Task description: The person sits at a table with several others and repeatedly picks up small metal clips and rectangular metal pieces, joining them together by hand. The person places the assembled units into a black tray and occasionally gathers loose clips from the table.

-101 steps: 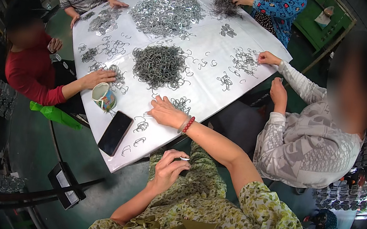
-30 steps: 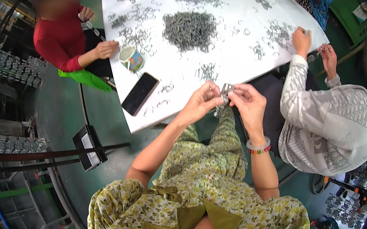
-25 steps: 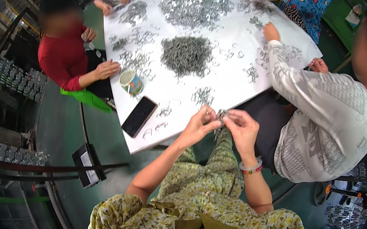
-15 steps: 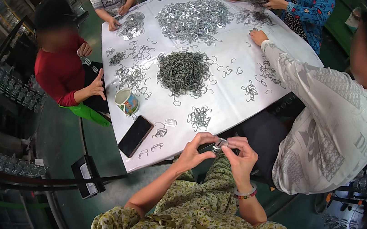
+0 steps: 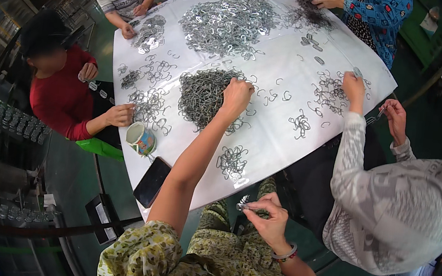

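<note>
the person's left hand [image 5: 236, 93] is stretched out over the white table [image 5: 281, 140], fingers curled down into the right edge of the dark heap of metal clips [image 5: 204, 94] at the middle of the sheet; whether it has actually closed on any clips i cannot tell, since the knuckles hide the fingertips. the right hand [image 5: 271, 221] sits low, off the near table edge above the lap, thumb and fingers pinched on a small bunch of linked clips [image 5: 243, 207]. just past it on the table lies a small loose cluster of clips [image 5: 232, 161]. a black phone [image 5: 152, 182] rests at the near left corner, with a painted cup [image 5: 141, 138] just beyond it, beside the hand of a person in a red top [image 5: 62, 105]. to the right, a person in a grey patterned shirt [image 5: 389, 208] reaches to another cluster. a larger, paler pile of clips [image 5: 227, 23] lies at the far end.
</note>
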A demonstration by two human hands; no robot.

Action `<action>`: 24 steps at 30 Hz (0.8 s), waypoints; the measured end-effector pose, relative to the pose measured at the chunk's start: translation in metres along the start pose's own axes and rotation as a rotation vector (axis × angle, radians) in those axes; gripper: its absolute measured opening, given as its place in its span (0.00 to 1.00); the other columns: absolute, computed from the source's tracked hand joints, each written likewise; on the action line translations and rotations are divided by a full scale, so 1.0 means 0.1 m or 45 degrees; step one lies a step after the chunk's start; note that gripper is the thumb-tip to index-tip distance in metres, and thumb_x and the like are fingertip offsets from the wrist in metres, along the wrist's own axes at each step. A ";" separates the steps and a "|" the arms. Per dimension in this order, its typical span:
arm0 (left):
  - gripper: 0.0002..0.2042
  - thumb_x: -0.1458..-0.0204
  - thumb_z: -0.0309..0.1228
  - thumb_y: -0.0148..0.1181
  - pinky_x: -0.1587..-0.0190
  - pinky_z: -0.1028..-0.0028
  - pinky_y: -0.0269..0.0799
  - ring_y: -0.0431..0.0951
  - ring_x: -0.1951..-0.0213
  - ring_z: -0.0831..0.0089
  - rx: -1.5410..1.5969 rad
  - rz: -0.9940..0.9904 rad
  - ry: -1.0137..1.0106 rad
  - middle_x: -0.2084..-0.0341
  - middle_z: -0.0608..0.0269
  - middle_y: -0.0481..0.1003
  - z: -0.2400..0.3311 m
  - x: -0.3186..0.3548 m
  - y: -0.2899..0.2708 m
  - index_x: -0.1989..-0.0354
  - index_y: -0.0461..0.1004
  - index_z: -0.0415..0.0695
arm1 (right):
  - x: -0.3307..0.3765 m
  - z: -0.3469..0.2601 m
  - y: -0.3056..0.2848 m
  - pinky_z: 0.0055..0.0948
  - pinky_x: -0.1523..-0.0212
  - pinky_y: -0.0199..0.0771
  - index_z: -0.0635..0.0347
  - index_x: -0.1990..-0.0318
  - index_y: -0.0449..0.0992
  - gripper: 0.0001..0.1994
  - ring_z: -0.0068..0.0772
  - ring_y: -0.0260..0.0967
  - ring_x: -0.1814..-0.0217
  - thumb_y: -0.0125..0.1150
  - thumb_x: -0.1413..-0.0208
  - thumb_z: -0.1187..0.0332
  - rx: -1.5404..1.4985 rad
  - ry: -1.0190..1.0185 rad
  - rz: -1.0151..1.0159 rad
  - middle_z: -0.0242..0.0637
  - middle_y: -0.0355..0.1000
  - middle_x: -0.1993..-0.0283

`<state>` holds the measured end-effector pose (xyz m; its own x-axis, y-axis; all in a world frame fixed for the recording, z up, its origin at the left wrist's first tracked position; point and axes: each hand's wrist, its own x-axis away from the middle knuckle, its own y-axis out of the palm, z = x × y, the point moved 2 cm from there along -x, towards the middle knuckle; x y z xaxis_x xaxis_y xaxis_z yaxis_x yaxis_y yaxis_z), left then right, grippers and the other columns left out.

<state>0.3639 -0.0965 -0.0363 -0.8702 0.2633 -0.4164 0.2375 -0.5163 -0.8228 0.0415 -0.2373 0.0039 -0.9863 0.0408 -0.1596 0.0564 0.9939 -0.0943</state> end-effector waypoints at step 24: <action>0.08 0.52 0.22 0.59 0.57 0.58 0.75 0.76 0.59 0.52 -0.233 -0.106 0.017 0.72 0.50 0.79 -0.36 -0.54 0.17 0.65 0.82 0.45 | 0.13 0.06 -0.15 0.26 0.69 0.68 0.57 0.67 0.84 0.09 0.26 0.69 0.67 0.73 0.59 0.78 0.036 0.101 -0.144 0.32 0.71 0.71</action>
<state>0.4301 -0.0897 -0.0416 -0.8847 0.3103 -0.3478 0.2403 -0.3357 -0.9108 0.0291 -0.2523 -0.0025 -0.9957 -0.0621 -0.0686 -0.0524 0.9894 -0.1351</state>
